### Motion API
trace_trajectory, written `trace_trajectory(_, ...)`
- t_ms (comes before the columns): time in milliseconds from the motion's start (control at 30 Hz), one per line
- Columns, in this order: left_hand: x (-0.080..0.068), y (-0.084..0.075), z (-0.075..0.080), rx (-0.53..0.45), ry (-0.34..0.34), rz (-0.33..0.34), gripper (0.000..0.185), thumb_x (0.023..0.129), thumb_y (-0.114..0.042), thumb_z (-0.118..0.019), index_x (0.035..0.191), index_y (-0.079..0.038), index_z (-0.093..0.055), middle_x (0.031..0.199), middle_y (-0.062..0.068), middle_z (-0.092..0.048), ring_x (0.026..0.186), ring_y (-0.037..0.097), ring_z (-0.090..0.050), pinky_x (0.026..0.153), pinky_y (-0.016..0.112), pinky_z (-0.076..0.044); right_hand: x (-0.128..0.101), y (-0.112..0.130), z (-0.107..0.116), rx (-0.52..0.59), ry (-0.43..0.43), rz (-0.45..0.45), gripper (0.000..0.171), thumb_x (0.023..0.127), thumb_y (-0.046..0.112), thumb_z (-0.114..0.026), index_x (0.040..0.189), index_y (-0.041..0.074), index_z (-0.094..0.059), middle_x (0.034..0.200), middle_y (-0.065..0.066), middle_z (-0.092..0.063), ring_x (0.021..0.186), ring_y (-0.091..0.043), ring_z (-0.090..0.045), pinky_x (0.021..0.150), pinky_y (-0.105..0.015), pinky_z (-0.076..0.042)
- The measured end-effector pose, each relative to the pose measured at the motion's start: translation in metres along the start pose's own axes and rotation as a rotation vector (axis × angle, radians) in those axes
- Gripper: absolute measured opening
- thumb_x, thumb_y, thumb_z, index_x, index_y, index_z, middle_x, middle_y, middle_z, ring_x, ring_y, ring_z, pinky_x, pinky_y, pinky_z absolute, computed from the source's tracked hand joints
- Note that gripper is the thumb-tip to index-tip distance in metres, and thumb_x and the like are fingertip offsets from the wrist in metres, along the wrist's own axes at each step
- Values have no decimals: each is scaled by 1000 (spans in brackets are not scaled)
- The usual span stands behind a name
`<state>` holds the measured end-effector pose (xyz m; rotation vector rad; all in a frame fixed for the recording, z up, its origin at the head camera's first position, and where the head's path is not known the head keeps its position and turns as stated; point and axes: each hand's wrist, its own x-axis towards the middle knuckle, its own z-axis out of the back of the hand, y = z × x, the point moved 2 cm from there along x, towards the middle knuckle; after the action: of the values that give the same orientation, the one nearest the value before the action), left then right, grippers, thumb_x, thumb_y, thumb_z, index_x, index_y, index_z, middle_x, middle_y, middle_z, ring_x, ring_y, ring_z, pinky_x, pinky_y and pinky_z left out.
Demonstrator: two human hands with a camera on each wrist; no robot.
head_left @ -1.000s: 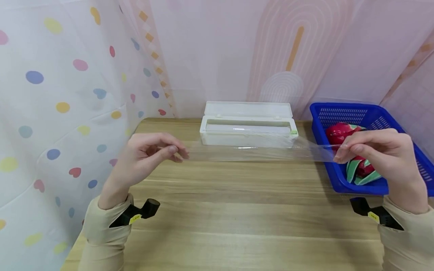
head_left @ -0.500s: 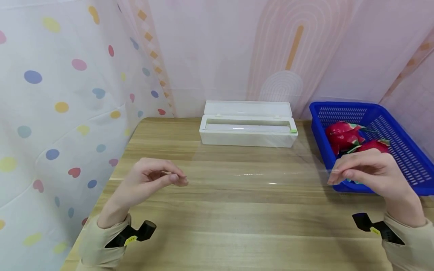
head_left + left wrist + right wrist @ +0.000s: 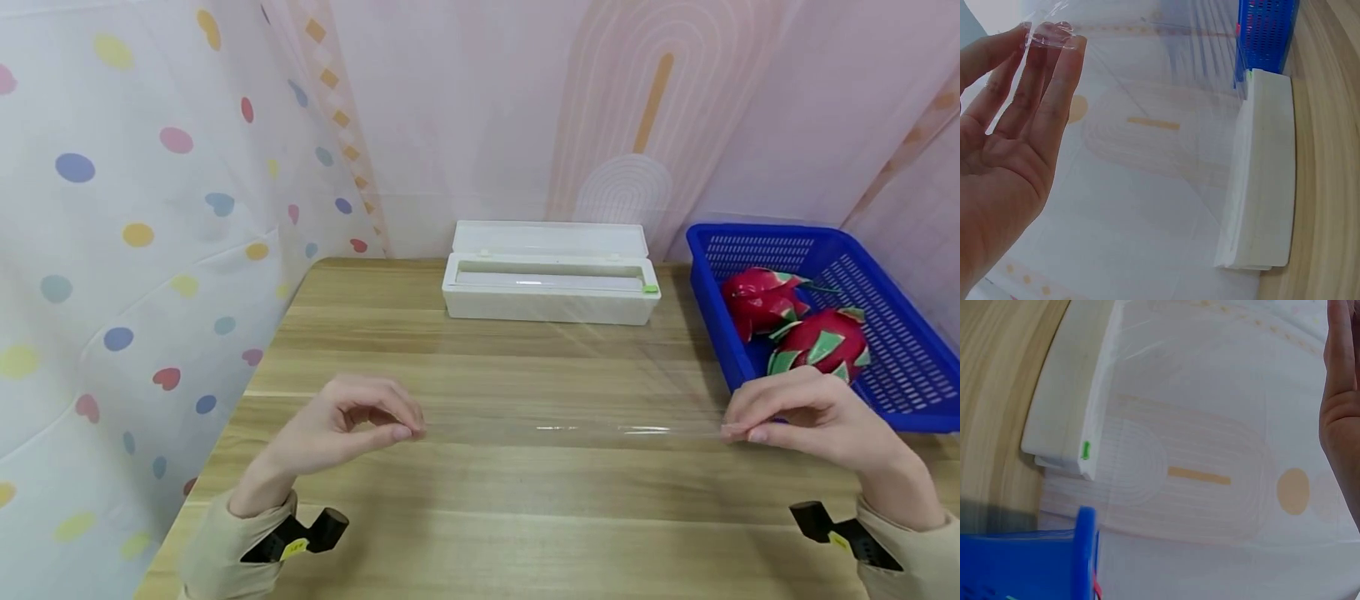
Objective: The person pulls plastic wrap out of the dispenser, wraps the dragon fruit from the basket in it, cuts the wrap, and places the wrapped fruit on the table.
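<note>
A sheet of clear cling film (image 3: pixel 570 392) stretches from the white dispenser box (image 3: pixel 550 283) toward me, just above the wooden table (image 3: pixel 480 500). My left hand (image 3: pixel 397 429) pinches its near left corner between thumb and fingertips; the left wrist view shows the crumpled film edge (image 3: pixel 1050 36) at those fingertips (image 3: pixel 1066 53). My right hand (image 3: pixel 738 429) pinches the near right corner. The dispenser box (image 3: pixel 1263 187) stands with its lid up at the table's back. In the right wrist view only the palm edge (image 3: pixel 1338 419) and the box (image 3: pixel 1072 394) show.
A blue plastic basket (image 3: pixel 885 275) at the back right holds two red dragon fruits (image 3: pixel 817 342). Patterned curtains close in the left side and back. The table's left edge runs beside my left forearm.
Both hands have drawn the film out from the dispenser toward me and down, from near the box to low over the table's middle. The right hand no longer covers the basket's fruit.
</note>
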<state>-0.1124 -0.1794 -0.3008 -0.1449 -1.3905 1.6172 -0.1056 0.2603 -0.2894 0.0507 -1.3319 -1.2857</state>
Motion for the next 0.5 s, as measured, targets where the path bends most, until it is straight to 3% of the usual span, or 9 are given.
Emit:
trace_trajectory(167, -8, 8, -6, -9, 52, -73, 34, 80, 20, -58, 101, -5, -67, 94, 8, -66, 89, 13, -64, 71, 24, -57, -15, -4, -8, 7, 49, -58, 29, 87, -16, -52, 113, -10, -62, 116, -14, -65, 101, -19, -61, 70, -25, -53)
trace_trajectory(300, -18, 16, -11, -15, 69, -53, 37, 80, 20, -59, 103, -7, -68, 94, 8, -67, 91, 14, -63, 80, 26, -56, -29, -9, -14, 14, 50, -121, 33, 85, -20, -52, 114, -8, -62, 117, -15, -63, 104, -20, -60, 78, -25, -55)
trace_trajectory(500, -30, 29, -17, -51, 102, 105, 29, 82, 17, -59, 99, -6, -68, 90, 15, -66, 89, 7, -63, 78, 26, -57, -47, -21, -22, 42, 26, -224, 45, 76, -30, -51, 112, -6, -65, 116, -15, -58, 108, -19, -60, 87, -25, -55)
